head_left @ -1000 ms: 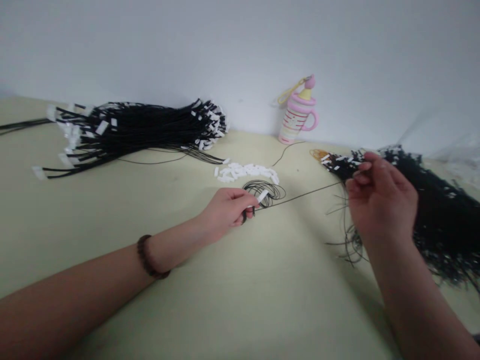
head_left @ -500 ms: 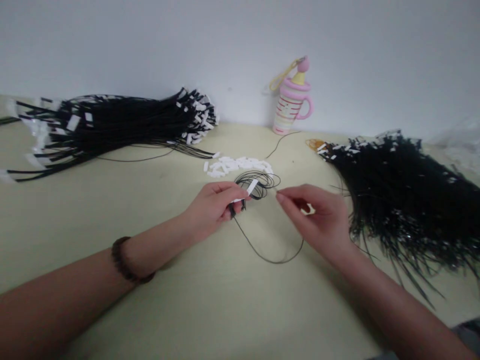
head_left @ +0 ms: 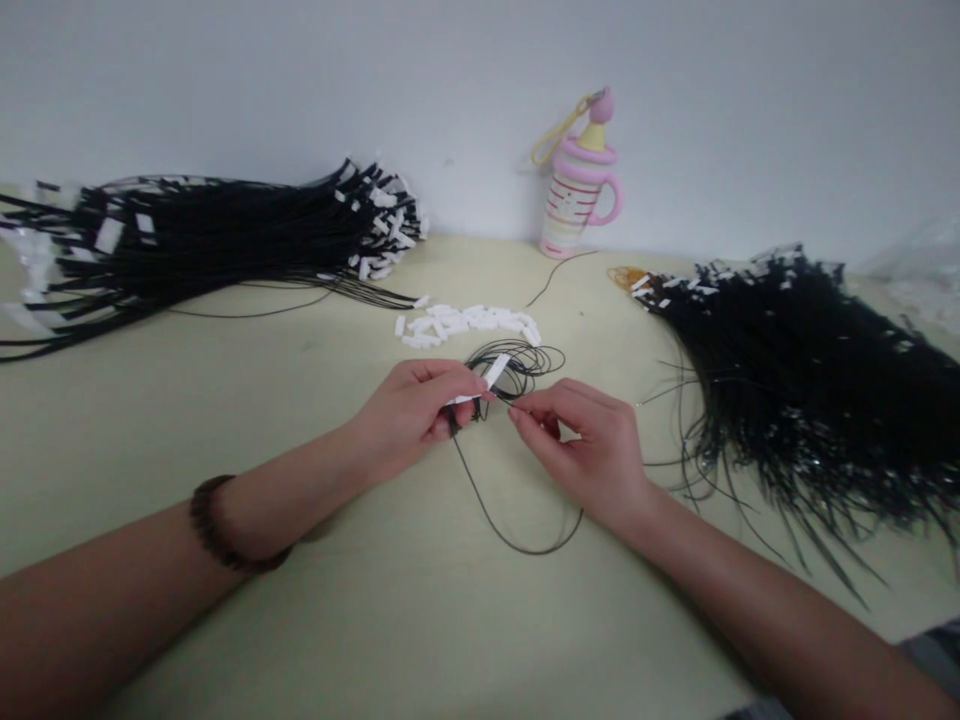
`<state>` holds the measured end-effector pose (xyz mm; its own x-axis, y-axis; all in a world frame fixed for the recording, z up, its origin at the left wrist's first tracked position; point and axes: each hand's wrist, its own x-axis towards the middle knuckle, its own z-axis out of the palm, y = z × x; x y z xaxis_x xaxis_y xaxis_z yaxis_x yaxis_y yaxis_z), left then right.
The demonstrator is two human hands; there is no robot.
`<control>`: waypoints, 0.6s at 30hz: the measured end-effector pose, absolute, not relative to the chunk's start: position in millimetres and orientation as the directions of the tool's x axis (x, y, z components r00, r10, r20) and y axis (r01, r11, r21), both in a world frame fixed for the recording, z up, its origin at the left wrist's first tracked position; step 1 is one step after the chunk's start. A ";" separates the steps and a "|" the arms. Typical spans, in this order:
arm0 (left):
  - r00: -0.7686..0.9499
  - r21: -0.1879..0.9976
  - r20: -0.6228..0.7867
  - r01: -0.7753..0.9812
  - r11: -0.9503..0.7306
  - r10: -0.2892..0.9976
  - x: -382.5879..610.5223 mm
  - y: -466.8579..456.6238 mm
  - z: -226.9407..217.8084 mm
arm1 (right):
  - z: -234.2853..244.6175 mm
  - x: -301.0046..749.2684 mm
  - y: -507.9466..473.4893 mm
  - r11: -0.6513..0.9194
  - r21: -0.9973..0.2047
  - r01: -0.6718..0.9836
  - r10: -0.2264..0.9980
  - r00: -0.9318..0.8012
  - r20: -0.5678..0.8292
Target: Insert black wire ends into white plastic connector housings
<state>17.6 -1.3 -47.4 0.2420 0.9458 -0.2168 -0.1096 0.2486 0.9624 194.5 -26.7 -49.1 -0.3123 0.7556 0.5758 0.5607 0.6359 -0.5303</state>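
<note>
- The white tag (head_left: 497, 371) is near the middle of the frame, slanting up and to the right out of the left hand (head_left: 415, 410), whose grip is a pinch of thumb and fingers on it.
- The thin black cord (head_left: 517, 551) hangs from below the left hand in a wide loop, low in the centre of the frame, and rises towards the right hand (head_left: 589, 445).
- The right hand's grip pinches a stretch of thin cord between thumb and forefinger, just right of the tag.
- Just beyond the fingers, a loose coil (head_left: 551, 357) of black cord lies on the counter (head_left: 420, 620), partly hidden by the left hand.
- Above the coil, small white pieces (head_left: 480, 319) are scattered in a curved patch.
- A dark bracelet (head_left: 206, 515) circles the left wrist, lower left.
- At upper left lies a thick black bundle (head_left: 240, 225) with white ends.
- At right spreads a black heap (head_left: 832, 370), with orange bands (head_left: 626, 278) by its upper left corner.
- Upper right of centre, a pink-and-white cup (head_left: 570, 205) stands against the wall (head_left: 300, 80).
</note>
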 end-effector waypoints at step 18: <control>0.268 0.977 -0.184 -0.058 0.207 0.946 18.3 -2.9 -48.9 | -50.7 192.8 -27.1 0.620 -0.564 0.546 0.769 -0.283 0.572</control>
